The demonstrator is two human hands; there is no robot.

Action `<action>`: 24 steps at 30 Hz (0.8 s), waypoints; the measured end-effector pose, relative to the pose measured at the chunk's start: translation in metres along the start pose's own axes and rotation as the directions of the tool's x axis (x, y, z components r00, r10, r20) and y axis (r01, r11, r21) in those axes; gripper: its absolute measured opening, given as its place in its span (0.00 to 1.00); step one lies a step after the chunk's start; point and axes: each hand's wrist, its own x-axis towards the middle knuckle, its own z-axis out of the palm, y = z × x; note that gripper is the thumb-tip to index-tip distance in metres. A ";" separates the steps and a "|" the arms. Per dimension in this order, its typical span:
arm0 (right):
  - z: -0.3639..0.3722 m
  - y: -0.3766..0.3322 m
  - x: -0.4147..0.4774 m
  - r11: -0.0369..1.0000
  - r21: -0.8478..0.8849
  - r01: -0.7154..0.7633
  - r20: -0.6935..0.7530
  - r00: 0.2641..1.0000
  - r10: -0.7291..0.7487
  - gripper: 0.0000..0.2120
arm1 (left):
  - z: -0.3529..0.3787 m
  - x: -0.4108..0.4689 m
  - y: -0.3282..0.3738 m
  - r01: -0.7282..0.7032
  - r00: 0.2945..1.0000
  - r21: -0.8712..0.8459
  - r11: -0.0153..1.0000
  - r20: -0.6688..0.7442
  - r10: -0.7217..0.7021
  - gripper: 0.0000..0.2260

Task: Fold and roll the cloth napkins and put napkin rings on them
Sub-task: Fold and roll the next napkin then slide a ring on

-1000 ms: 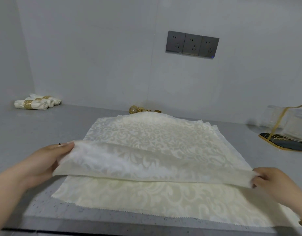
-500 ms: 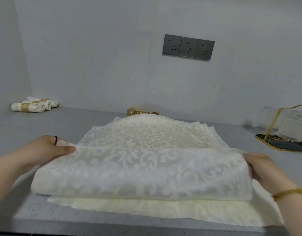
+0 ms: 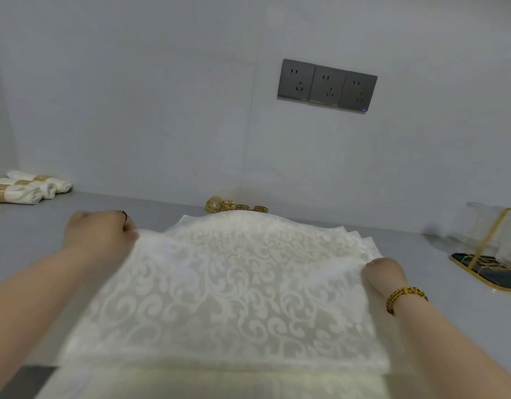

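A cream damask napkin [image 3: 228,289] lies folded over on top of a stack of like napkins [image 3: 361,240] on the grey counter. My left hand [image 3: 99,233] grips the folded napkin's far left corner. My right hand [image 3: 384,273] holds its far right corner, the fingers hidden behind the cloth. Several gold napkin rings [image 3: 237,205] lie against the wall behind the stack. Three rolled napkins with gold rings [image 3: 24,187] lie at the far left.
A gold-rimmed dark tray with a clear holder [image 3: 490,254] stands at the right. A triple wall socket [image 3: 327,86] sits above the counter [image 3: 162,208]. The counter's front edge [image 3: 21,378] runs under the napkin stack's near side.
Both hands carried the napkin's near edge up and away toward the wall, folding it over itself. The camera tilted down and closer.
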 end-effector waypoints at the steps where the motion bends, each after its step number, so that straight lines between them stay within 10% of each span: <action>1: 0.002 -0.001 0.007 1.000 0.025 0.010 -0.042 0.999 -0.009 0.12 | 0.004 0.007 0.002 0.015 0.999 -0.008 1.000 -0.052 -0.015 0.10; 5: 0.014 -0.005 0.021 0.992 0.109 0.063 -0.089 0.995 -0.053 0.16 | 0.012 0.008 0.016 -0.031 0.998 -0.111 0.993 0.053 0.037 0.25; 10: 0.024 0.000 -0.013 0.909 -0.036 0.416 -0.047 0.908 -0.417 0.20 | 0.012 -0.066 0.021 -0.378 0.800 -0.612 0.694 0.162 0.578 0.20; 15: 0.019 -0.005 -0.103 0.594 -0.019 0.805 0.458 0.535 -0.710 0.36 | 0.024 -0.116 0.022 -0.725 0.656 -0.306 0.617 -0.034 0.754 0.16; 18: 0.033 0.013 -0.119 0.292 -0.267 0.918 0.442 0.386 -0.810 0.18 | 0.019 -0.122 0.031 -0.730 0.646 -0.271 0.628 0.026 0.763 0.15; 24: 0.043 0.020 -0.123 0.334 -0.291 0.897 0.340 0.423 -0.840 0.16 | 0.016 -0.133 0.036 -0.671 0.716 -0.209 0.711 0.066 0.695 0.15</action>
